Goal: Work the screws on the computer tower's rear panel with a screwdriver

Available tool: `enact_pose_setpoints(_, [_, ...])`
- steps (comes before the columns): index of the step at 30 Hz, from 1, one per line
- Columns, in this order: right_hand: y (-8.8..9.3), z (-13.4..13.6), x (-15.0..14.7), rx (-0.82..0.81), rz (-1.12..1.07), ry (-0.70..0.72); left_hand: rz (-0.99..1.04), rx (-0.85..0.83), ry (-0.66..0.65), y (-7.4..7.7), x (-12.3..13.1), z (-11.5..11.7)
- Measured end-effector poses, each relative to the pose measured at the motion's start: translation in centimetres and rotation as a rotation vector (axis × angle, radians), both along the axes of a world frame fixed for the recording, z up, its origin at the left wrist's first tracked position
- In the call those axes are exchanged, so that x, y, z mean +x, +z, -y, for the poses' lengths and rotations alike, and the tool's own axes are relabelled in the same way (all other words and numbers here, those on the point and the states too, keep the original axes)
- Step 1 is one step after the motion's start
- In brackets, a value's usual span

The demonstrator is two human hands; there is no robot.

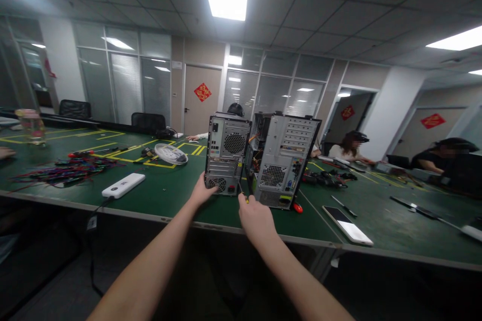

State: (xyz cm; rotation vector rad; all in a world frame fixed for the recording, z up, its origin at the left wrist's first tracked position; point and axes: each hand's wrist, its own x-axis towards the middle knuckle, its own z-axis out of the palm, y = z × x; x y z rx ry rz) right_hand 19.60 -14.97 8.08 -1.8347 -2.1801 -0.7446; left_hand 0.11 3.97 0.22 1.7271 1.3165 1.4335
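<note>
Two desktop computer towers stand with their backs toward me on the green table (165,200). My left hand (203,191) rests against the lower back of the left tower (227,153), fingers curled at its bottom fan grille. My right hand (256,218) is closed round a screwdriver (243,191) with a yellow-and-black handle, its tip pointing up at the gap between the left tower and the right tower (282,160). The right tower's side is open, with cables showing inside.
A white power strip (123,185) and a pile of coloured cables (64,168) lie to the left, a small white fan (171,154) behind. A phone (347,225) and tools lie to the right. Other people sit at the table's far side and right.
</note>
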Motion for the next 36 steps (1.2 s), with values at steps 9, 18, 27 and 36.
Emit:
enact_pose_setpoints(9, [-0.1,-0.2,-0.6,0.020,-0.164,0.010,-0.083,-0.062,0.049,1.0,-0.1,1.5])
enact_pose_setpoints(18, [-3.1,-0.1,-1.5,0.132,-1.080,-0.049,-0.105,-0.077,0.049,1.1,-0.1,1.5])
enact_pose_setpoints(27, [-4.4,-0.1,-2.1,0.132,-0.999,-0.074,-0.061,-0.098,0.037,0.6,-0.2,0.9])
enact_pose_setpoints(36, [-2.7,0.4,-0.9,0.125,-0.480,-0.157,-0.069,-0.093,0.049,0.7,-0.1,1.2])
